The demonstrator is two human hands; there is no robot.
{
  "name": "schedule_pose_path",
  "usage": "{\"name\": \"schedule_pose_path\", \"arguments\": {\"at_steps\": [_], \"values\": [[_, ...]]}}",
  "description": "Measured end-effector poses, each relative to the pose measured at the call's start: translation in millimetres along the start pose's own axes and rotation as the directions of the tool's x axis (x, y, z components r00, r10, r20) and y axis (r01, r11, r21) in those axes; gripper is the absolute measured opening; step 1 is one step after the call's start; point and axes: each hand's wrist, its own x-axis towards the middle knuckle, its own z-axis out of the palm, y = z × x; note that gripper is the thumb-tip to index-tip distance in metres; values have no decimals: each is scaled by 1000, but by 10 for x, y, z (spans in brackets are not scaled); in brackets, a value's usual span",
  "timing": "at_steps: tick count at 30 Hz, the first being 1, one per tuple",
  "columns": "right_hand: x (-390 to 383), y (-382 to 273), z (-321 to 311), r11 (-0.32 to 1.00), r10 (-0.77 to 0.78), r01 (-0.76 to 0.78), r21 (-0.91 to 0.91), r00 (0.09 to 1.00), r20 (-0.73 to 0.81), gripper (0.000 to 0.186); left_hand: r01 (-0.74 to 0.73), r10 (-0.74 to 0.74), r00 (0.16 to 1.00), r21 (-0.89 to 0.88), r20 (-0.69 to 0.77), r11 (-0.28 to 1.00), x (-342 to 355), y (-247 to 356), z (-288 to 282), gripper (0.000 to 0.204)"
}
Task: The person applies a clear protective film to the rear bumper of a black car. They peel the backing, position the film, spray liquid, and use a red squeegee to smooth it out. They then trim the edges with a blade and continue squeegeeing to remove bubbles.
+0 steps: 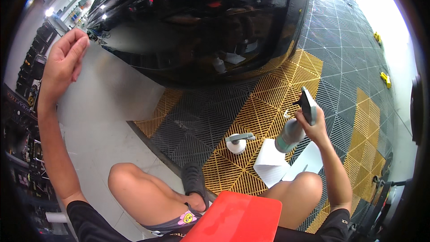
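My left hand (67,60) is raised at the left, its fingers curled and pinched together near the corner of a glossy black car bumper (201,40). What it pinches, if anything, is not clear. A hazy grey patch spreads below it, and I cannot tell whether this is clear film or just floor. In my right hand (314,125) is a spray bottle (290,135) with a grey trigger head, tilted with its nozzle toward the car. A second, white spray bottle (236,145) stands on the floor between my knees and the bumper.
White sheets (271,166) lie on the yellow and dark slatted floor tiles (233,170) by my right knee. A flat red object (233,217) is close in front of my body. Crowded shelves (36,71) line the left; yellow objects (385,79) sit along the right wall.
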Motion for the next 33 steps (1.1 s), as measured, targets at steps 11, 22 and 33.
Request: {"name": "schedule_pose_path", "arguments": {"at_steps": [11,22,33], "values": [[-238,1442,-16,948,152,-183,-262,979,-132,59,78,-79,997,-214,3,974,-30,160,595,23],[628,-1700,-237,956,-283,274,107,955,87,24,32,-36,999,-495,1,868,131,341,1356,20],[1151,-2661,959,943,-8,-23,331,996,93,43,17,-10,1000,-595,15,803,184,510,2098,27]]}}
